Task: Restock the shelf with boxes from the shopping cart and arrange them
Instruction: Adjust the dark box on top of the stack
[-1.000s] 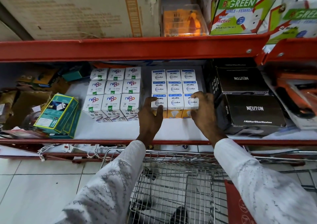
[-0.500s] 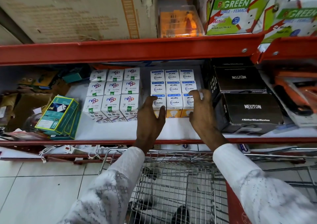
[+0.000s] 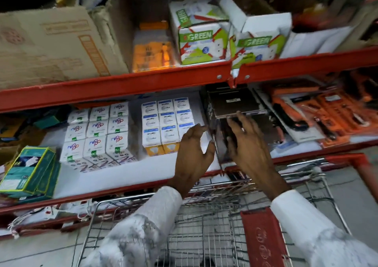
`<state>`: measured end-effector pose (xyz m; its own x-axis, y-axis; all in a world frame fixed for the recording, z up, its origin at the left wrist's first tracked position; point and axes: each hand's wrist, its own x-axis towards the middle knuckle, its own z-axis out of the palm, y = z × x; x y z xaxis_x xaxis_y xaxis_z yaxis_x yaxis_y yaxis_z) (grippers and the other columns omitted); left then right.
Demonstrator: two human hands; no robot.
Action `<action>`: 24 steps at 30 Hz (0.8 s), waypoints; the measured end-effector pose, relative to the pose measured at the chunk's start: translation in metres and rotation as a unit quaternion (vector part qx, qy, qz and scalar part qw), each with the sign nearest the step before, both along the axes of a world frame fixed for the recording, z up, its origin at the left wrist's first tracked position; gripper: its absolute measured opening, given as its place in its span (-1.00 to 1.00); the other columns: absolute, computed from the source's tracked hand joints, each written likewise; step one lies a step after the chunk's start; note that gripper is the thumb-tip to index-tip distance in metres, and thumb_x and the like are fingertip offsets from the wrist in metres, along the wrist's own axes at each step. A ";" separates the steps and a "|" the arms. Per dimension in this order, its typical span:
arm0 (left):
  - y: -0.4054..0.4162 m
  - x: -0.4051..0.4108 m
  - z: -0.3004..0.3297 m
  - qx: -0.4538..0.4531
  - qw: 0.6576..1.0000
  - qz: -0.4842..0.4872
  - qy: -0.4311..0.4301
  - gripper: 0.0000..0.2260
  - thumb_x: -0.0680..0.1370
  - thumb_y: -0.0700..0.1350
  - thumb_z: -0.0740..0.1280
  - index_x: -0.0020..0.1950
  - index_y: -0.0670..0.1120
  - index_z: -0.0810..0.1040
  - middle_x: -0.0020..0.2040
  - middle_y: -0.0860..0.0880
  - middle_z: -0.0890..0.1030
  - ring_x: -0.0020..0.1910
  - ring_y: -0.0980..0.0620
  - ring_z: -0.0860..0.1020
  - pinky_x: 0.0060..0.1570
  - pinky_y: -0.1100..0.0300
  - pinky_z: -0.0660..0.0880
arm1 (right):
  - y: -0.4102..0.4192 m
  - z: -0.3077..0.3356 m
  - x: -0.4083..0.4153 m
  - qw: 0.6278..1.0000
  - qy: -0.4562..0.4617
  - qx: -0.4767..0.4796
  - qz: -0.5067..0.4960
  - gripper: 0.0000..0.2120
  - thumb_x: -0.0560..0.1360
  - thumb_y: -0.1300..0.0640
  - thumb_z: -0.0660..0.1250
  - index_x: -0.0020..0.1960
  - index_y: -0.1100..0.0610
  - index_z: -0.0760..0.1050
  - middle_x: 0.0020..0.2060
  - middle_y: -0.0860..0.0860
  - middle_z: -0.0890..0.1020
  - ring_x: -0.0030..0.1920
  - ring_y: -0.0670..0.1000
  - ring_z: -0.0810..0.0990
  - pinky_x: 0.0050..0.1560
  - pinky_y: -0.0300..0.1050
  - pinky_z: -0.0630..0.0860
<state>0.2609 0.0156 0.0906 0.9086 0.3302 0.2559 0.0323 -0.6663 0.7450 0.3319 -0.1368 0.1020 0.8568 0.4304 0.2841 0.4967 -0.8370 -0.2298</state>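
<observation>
My left hand [image 3: 193,154] hovers with its fingers apart at the left side of the front black box [image 3: 222,142] on the middle shelf [image 3: 122,187]. On top of that same box lies my right hand [image 3: 245,144], fingers spread and flat. A second black box [image 3: 235,103] stands behind it. To the left of my hands is a block of blue-and-white boxes [image 3: 166,121] with orange fronts, and further left a block of white boxes with purple logos [image 3: 96,131]. The wire shopping cart [image 3: 204,223] is below my arms; I see no boxes in the part shown.
Teal boxes [image 3: 28,170] lie at the shelf's left end. An orange tool kit [image 3: 327,113] lies right of the black boxes. On the upper shelf are a cardboard carton [image 3: 51,45], an orange pack [image 3: 151,54] and green-and-white boxes [image 3: 202,41]. The frame is motion-blurred.
Both hands left the blue-and-white boxes and moved right to the front black box. The camera has tilted up and swung, showing more of the upper shelf.
</observation>
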 end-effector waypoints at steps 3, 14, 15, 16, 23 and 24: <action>-0.023 0.014 0.002 0.001 0.999 -0.029 0.036 -0.57 0.52 -0.13 0.39 0.38 -0.19 0.48 0.36 -0.17 0.54 0.35 -0.11 0.48 0.35 0.37 0.20 | -0.027 -0.001 0.012 0.998 -0.004 -0.026 -0.053 -0.49 0.54 0.06 0.23 0.48 0.08 0.31 0.50 0.16 0.28 0.48 0.25 0.22 0.46 0.13 0.14; -0.054 0.041 -0.025 -0.099 0.991 -0.018 0.093 -0.36 0.47 -0.05 0.48 0.51 -0.05 0.34 0.32 -0.06 0.60 0.20 -0.02 0.61 0.13 0.01 0.60 | -0.060 -0.011 0.047 0.966 0.171 0.145 -0.129 -0.42 0.48 0.21 0.30 0.47 0.09 0.26 0.13 0.28 0.58 0.14 0.28 0.51 0.14 0.03 0.47; -0.054 0.041 -0.027 -0.110 0.990 -0.017 0.088 -0.36 0.47 -0.07 0.48 0.51 -0.06 0.34 0.32 -0.07 0.59 0.17 -0.01 0.62 0.11 -0.02 0.62 | -0.060 -0.013 0.049 0.966 0.173 0.147 -0.127 -0.41 0.48 0.21 0.30 0.48 0.08 0.26 0.16 0.27 0.57 0.15 0.28 0.50 0.16 0.03 0.47; -0.055 0.042 -0.028 -0.121 0.989 -0.016 0.084 -0.36 0.47 -0.09 0.48 0.51 -0.08 0.34 0.32 -0.07 0.59 0.14 0.00 0.63 0.10 -0.04 0.62 | -0.059 -0.014 0.051 0.965 0.176 0.149 -0.127 -0.41 0.48 0.21 0.30 0.49 0.08 0.26 0.19 0.28 0.56 0.17 0.28 0.49 0.19 0.02 0.46; -0.058 0.042 -0.027 -0.136 0.988 -0.017 0.067 -0.38 0.50 -0.10 0.48 0.51 -0.12 0.33 0.34 -0.06 0.57 0.29 -0.02 0.56 0.21 0.01 0.58 | -0.058 -0.013 0.061 0.959 0.204 0.149 -0.124 -0.47 0.54 0.19 0.31 0.48 0.16 0.29 0.30 0.24 0.48 0.31 0.22 0.42 0.29 -0.07 0.37; -0.057 0.043 -0.029 -0.140 0.988 -0.018 0.068 -0.37 0.50 -0.09 0.48 0.52 -0.12 0.33 0.35 -0.06 0.57 0.28 -0.02 0.57 0.19 0.02 0.58 | -0.058 -0.014 0.061 0.959 0.205 0.148 -0.125 -0.47 0.54 0.19 0.31 0.48 0.15 0.28 0.31 0.24 0.47 0.31 0.22 0.41 0.30 -0.07 0.36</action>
